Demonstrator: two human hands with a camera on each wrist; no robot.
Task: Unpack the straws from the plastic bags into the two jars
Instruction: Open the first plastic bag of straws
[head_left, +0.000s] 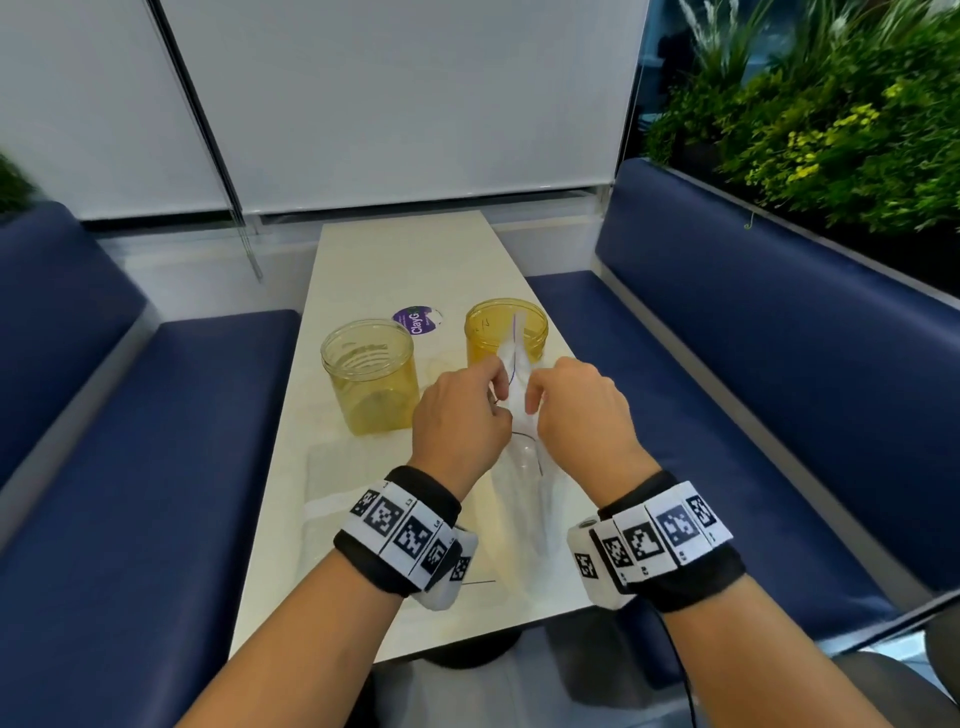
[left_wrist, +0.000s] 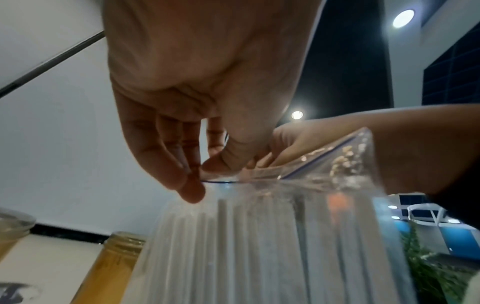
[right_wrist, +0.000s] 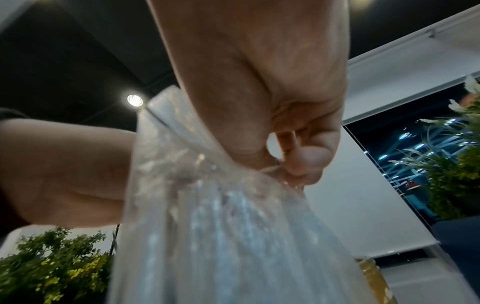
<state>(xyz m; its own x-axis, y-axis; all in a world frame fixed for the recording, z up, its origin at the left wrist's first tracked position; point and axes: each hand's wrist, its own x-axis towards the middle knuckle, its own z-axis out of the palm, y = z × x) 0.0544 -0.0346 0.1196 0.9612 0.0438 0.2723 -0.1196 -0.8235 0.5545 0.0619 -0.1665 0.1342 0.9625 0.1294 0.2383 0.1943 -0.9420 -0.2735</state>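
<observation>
A clear zip bag (head_left: 519, 488) full of white straws (left_wrist: 233, 246) stands upright over the table between my hands. My left hand (head_left: 460, 415) pinches the left lip of its blue-lined top (left_wrist: 221, 182). The right lip of the bag (right_wrist: 207, 205) is pinched by my right hand (head_left: 576, 410). Two empty yellowish jars stand just beyond: the paler left jar (head_left: 371, 376) and the amber right jar (head_left: 506, 330), which is partly hidden behind the bag top.
A second clear bag (head_left: 332, 499) lies flat on the cream table (head_left: 415, 260) at the near left. A purple round sticker (head_left: 415, 319) lies between the jars. Blue benches (head_left: 753, 364) flank the table. Plants (head_left: 831, 104) fill the right.
</observation>
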